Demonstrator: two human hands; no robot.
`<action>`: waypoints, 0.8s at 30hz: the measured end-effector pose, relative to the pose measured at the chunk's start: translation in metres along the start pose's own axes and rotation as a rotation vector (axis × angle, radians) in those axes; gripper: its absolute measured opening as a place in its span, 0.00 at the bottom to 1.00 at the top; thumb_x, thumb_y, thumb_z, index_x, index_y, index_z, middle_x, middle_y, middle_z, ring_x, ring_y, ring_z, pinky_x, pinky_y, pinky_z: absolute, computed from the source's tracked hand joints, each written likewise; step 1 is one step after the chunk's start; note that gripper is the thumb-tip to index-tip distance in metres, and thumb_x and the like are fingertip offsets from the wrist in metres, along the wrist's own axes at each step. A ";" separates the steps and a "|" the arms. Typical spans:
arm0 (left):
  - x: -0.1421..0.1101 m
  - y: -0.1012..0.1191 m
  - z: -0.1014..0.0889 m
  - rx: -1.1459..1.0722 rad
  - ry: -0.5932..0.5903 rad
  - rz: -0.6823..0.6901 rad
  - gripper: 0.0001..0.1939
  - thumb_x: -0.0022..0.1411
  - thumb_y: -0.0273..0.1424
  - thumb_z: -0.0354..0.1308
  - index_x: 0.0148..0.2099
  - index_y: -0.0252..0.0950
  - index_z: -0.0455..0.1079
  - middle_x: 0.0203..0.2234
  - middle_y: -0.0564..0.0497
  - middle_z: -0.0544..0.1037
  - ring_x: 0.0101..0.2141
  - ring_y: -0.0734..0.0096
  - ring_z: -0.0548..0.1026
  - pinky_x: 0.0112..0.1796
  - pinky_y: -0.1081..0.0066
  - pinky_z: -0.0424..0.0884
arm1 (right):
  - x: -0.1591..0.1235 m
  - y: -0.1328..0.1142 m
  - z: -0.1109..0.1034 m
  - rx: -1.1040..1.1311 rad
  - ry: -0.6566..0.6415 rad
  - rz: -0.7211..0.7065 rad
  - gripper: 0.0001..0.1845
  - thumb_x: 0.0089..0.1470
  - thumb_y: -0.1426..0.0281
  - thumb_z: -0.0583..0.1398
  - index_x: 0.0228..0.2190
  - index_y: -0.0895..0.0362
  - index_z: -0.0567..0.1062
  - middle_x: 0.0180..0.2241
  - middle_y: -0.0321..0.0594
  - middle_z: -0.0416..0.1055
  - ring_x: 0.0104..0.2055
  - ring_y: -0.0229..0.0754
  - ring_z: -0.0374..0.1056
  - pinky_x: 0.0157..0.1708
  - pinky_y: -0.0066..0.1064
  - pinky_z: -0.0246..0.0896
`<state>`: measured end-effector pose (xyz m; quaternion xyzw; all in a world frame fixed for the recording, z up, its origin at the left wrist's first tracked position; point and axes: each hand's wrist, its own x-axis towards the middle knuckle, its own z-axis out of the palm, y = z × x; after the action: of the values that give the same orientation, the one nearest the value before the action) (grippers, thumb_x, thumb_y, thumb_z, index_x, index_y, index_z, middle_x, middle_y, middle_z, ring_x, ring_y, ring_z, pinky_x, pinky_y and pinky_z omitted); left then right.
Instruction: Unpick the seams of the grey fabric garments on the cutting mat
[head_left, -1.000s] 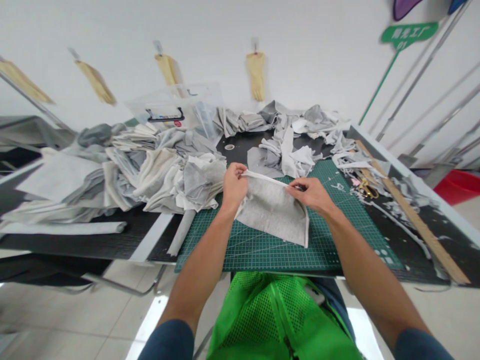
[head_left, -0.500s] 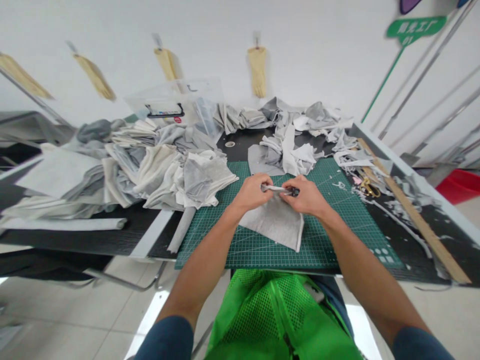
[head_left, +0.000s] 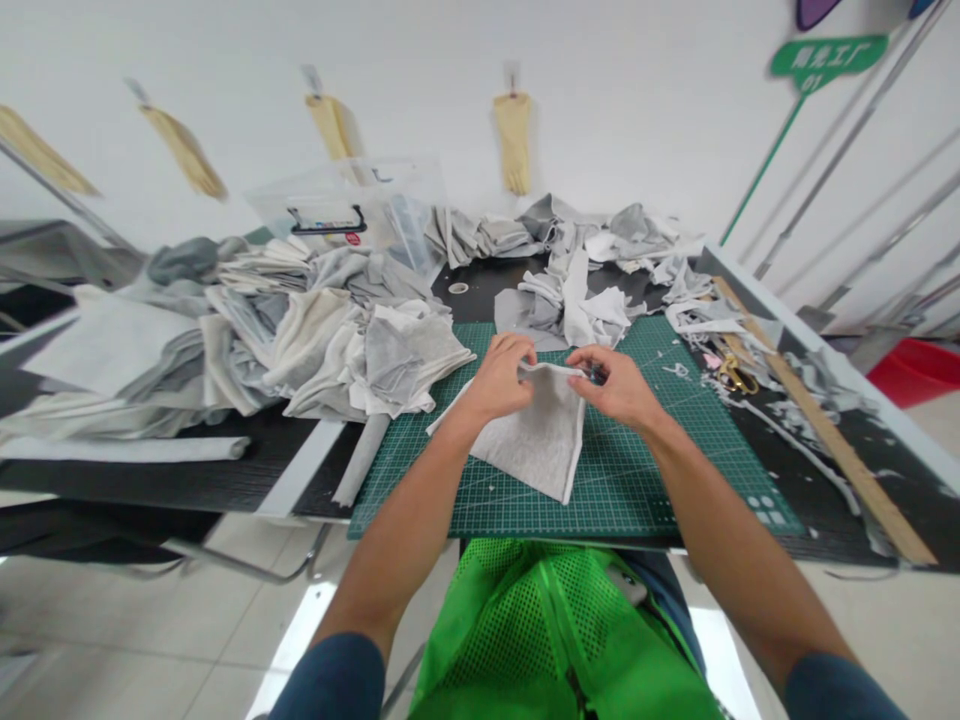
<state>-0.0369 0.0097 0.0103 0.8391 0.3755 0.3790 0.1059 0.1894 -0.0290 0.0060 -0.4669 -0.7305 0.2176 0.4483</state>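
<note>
A light grey piece of fabric (head_left: 534, 446) hangs from my two hands, its lower part resting over the green cutting mat (head_left: 637, 480). My left hand (head_left: 507, 380) is closed on the left end of its raised top edge. At the right end of that edge, my right hand (head_left: 616, 386) pinches the cloth between thumb and finger. Something small and dark shows within the right hand's grip, too covered to name. Just beyond my hands lie crumpled grey and white cloth scraps (head_left: 581, 305).
Heaped grey and cream cloth (head_left: 322, 340) covers the table's left side, before a clear plastic box (head_left: 337, 205). To the right lie a wooden ruler (head_left: 832, 430), gold-handled scissors (head_left: 736, 376) and shreds. A tape roll (head_left: 458, 288) sits behind the mat.
My hands have moved apart along the fabric's top edge, stretching it out. The cloth has shifted a little left, and more of its face shows.
</note>
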 end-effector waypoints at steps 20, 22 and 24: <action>-0.003 0.024 -0.001 -0.486 -0.065 -0.159 0.10 0.58 0.37 0.66 0.34 0.34 0.75 0.26 0.54 0.76 0.28 0.73 0.69 0.32 0.72 0.63 | -0.004 -0.012 0.011 0.452 -0.017 0.025 0.18 0.54 0.62 0.69 0.45 0.53 0.76 0.35 0.36 0.73 0.33 0.39 0.66 0.32 0.31 0.60; -0.002 0.026 -0.002 -0.535 -0.089 -0.177 0.14 0.60 0.40 0.66 0.39 0.34 0.80 0.32 0.49 0.82 0.32 0.69 0.75 0.35 0.71 0.67 | -0.005 -0.015 0.011 0.516 -0.019 0.018 0.19 0.53 0.60 0.70 0.45 0.53 0.76 0.35 0.36 0.73 0.35 0.39 0.67 0.34 0.31 0.61; -0.002 0.027 -0.003 -0.563 -0.080 -0.198 0.16 0.60 0.42 0.67 0.40 0.34 0.82 0.34 0.47 0.85 0.35 0.66 0.78 0.37 0.70 0.69 | -0.005 -0.017 0.011 0.550 -0.011 0.016 0.20 0.53 0.58 0.71 0.44 0.52 0.76 0.35 0.36 0.73 0.36 0.40 0.67 0.35 0.32 0.61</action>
<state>-0.0249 -0.0108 0.0236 0.7504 0.3312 0.4225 0.3857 0.1727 -0.0401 0.0107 -0.3323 -0.6426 0.4138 0.5525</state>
